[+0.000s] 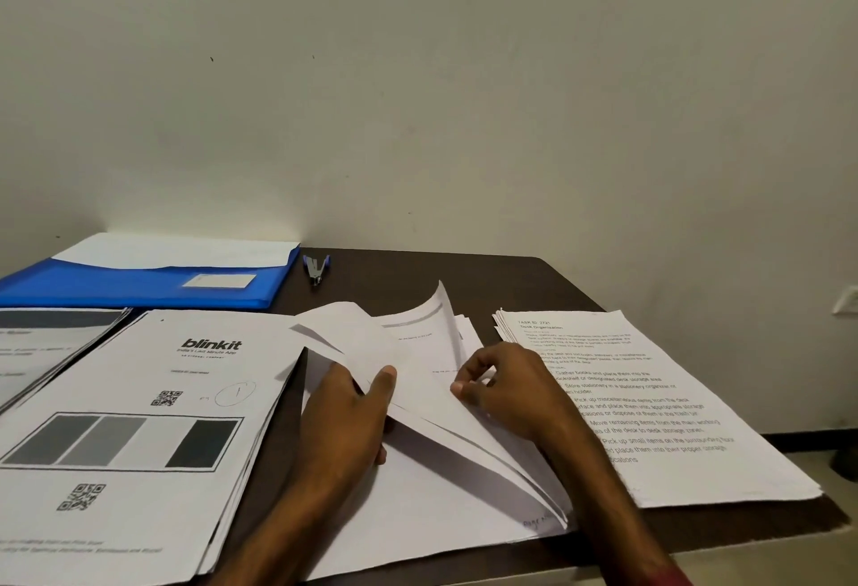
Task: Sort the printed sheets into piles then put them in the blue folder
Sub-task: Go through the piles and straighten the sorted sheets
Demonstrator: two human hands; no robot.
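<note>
**Two hands leaf through the middle pile of printed sheets**

All places are given from the middle pile [441,492], which lies on a dark surface [464,269] straight in front of the person. Far to its left, cut by the frame edge, is a left pile [42,353] with a dark band across its top sheet. Behind and to the left, against the wall, lies the blue folder [139,290], its long axis running left to right, with white paper showing at its back edge. Just left of the middle pile sits the Blinkit pile [153,399], topped by a logo, grey bars and two QR codes. Behind the middle pile's left corner is what looks like a staple remover [316,267].

On the middle pile, the left hand [343,423] grips the lifted sheets [362,334], thumb on top, fingers curled beneath, the paper bent up and leftward. The right hand [510,392] is over the pile's right side, fingers curled, their tips seeming to pinch a sheet edge. The lifted sheets fan up between the hands, meeting at the pile's near right corner. Just right lies the right pile [673,423], printed with task text.

Sorting looks unfinished. The left hand is nearer the Blinkit pile and the folder, and the right hand is nearer the right pile.
</note>
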